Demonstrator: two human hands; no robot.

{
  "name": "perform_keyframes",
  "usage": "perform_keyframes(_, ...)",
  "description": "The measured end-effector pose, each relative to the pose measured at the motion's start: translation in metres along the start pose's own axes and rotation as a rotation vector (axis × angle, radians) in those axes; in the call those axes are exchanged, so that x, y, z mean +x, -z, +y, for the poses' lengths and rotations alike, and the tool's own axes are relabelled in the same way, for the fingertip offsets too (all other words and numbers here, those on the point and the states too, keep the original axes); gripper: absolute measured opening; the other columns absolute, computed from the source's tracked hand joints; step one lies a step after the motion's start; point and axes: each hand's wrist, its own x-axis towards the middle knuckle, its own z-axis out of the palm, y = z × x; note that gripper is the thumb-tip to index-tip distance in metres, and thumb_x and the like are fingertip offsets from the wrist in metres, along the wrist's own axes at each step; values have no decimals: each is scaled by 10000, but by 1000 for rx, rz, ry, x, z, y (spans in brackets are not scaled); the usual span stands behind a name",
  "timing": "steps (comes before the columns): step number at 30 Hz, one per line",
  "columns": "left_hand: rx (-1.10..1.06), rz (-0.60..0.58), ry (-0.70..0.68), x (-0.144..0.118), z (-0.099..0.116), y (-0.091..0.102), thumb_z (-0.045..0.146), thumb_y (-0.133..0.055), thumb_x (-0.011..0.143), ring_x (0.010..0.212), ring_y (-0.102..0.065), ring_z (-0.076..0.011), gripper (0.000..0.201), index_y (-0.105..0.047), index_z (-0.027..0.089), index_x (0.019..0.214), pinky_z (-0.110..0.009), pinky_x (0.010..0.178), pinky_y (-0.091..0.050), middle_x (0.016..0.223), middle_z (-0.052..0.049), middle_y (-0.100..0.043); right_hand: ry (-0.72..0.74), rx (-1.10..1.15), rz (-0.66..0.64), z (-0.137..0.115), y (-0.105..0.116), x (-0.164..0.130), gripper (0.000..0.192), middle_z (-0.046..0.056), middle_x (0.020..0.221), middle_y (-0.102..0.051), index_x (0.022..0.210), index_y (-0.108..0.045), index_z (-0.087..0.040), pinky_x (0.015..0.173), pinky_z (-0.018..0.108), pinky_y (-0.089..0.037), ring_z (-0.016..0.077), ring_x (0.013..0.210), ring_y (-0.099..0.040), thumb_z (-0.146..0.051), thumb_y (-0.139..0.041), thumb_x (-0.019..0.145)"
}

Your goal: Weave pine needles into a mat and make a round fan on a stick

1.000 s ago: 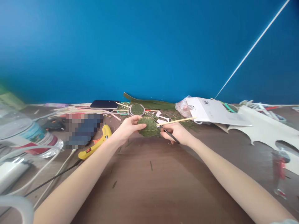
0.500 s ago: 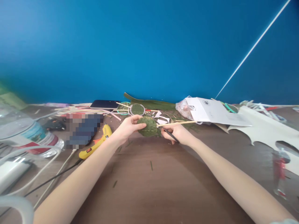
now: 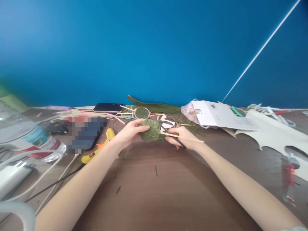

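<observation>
My left hand [image 3: 131, 132] is closed on the left edge of a round green woven-leaf fan [image 3: 153, 131], thumb on its face. A thin pale wooden stick [image 3: 185, 137] runs from the fan's right side across the front of my right hand. Closed round a long thin dark tool [image 3: 176, 140], my right hand [image 3: 184, 136] is at the fan's right edge. The tool slants up to the left behind the stick; its exact kind is unclear. Just beyond the hands lies a smaller round fan [image 3: 141, 113] with a pale rim.
A yellow glue gun [image 3: 99, 148] and a dark phone [image 3: 88, 134] lie left, near a plastic bottle [image 3: 36, 141] and cables. Paper scraps [image 3: 167, 124] and a long green leaf [image 3: 158, 107] lie behind the hands. Right are a white box [image 3: 223, 115] and cut white sheet [image 3: 274, 131].
The stick's outer end has swung down towards me, so it now crosses lower over my right hand. The fan has shifted slightly left. Both hands keep their holds.
</observation>
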Motion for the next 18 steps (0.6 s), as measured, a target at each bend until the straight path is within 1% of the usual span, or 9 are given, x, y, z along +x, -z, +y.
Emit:
perform_keyframes(3, -44, -15, 14, 1, -1, 4, 297, -748, 635, 776, -653, -175, 362, -653, 171, 961, -276, 691, -508, 884, -63, -700, -3, 38, -14, 1, -1, 0, 182, -51, 476, -471, 654, -529, -172, 408, 204, -418, 71, 384, -440, -331, -553, 738)
perform_keyframes(7, -5, -29, 18, 0, -2, 3, 281, -749, 625, 739, -647, -164, 309, -655, 168, 896, -299, 726, -507, 853, -46, -699, 9, 94, -48, 4, -3, 1, 171, -44, 535, -500, 667, -522, -168, 392, 207, -400, 64, 381, -424, -324, -559, 726)
perform_keyframes(12, 66, -39, -9, -1, -1, 0, 294, -732, 636, 799, -647, -194, 304, -646, 148, 888, -345, 787, -500, 845, -52, -695, 40, 20, -30, 7, -3, 2, 123, -34, 543, -496, 656, -538, -165, 430, 206, -368, 83, 450, -445, -271, -522, 716)
perform_keyframes(18, 101, -38, -29, -2, 1, -1, 284, -721, 649, 811, -640, -187, 270, -645, 146, 869, -333, 794, -490, 842, -45, -694, 72, -58, -14, 5, -3, 2, 94, -39, 525, -460, 650, -541, -165, 471, 214, -331, 82, 479, -404, -230, -500, 705)
